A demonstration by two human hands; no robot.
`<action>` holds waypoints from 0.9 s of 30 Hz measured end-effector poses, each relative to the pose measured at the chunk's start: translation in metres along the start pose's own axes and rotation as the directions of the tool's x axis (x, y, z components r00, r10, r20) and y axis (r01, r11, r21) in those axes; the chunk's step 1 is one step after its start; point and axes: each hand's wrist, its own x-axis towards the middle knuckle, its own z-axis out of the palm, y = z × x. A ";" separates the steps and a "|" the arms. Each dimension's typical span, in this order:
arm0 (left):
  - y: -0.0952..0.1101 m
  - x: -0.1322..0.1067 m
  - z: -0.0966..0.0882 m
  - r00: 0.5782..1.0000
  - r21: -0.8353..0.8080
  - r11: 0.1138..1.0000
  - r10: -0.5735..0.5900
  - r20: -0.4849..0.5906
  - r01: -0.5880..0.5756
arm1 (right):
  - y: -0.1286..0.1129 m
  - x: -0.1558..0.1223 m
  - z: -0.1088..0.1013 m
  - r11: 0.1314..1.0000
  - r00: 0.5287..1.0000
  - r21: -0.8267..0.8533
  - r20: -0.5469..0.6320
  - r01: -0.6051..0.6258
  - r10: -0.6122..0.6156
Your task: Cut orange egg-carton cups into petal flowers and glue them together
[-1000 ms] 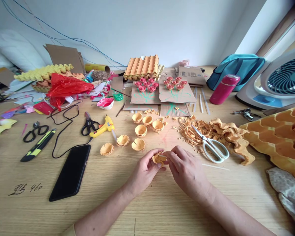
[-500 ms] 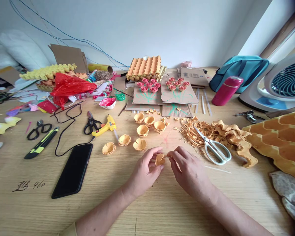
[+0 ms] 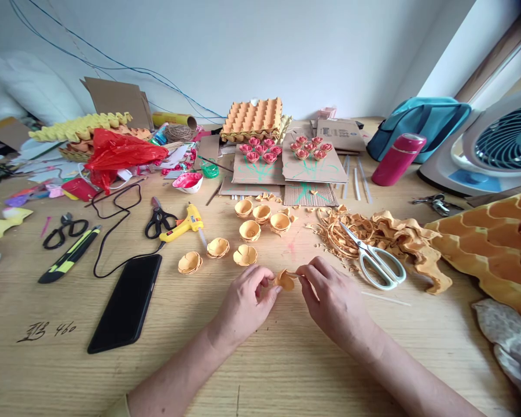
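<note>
Between my hands is an orange egg-carton cup point(image 3: 285, 281) with petal-like edges. My left hand point(image 3: 246, 295) pinches its left side between thumb and fingers. My right hand point(image 3: 330, 298) is closed at the cup's right edge, its fingertips on a thin strip or petal there; the exact grip is partly hidden. Beyond my hands stand several cut carton cups, among them a petalled cup point(image 3: 245, 255), a cup point(image 3: 218, 248) and a cup point(image 3: 190, 262) on the left. White-handled scissors point(image 3: 380, 263) lie to the right, on orange carton scraps point(image 3: 347, 231).
A yellow glue gun point(image 3: 184, 223), black scissors point(image 3: 160, 221), a utility knife point(image 3: 69, 255) and a phone point(image 3: 125, 304) lie left. Red carton flowers point(image 3: 260, 149) stand on cardboard behind. An orange egg tray point(image 3: 495, 243), a pink bottle point(image 3: 399, 159) and a fan point(image 3: 495, 145) are right.
The cup has turned in my fingers, so more of its open side and petals shows. My left hand has shifted its hold to the cup's left edge. The view has moved slightly.
</note>
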 end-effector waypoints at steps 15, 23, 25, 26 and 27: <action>-0.004 0.007 -0.010 0.997 0.089 0.993 -0.081 0.011 0.079 | -0.002 0.000 -0.001 0.995 1.000 0.098 0.011 0.016 -0.017; -0.008 0.006 -0.013 0.997 0.227 0.973 -0.059 0.057 0.045 | -0.001 0.000 -0.003 0.992 1.000 0.121 -0.012 0.025 -0.024; -0.006 0.006 -0.015 0.998 0.227 0.973 -0.050 0.039 0.040 | -0.001 0.000 -0.003 0.993 1.000 0.115 -0.018 0.021 -0.019; -0.006 0.006 -0.016 0.999 0.219 0.975 -0.042 0.028 0.035 | 0.000 0.000 -0.003 0.993 1.000 0.113 -0.020 0.019 -0.017; -0.005 0.006 -0.017 0.999 0.206 0.978 -0.032 0.018 0.028 | 0.000 0.000 -0.003 0.994 1.000 0.112 -0.022 0.019 -0.017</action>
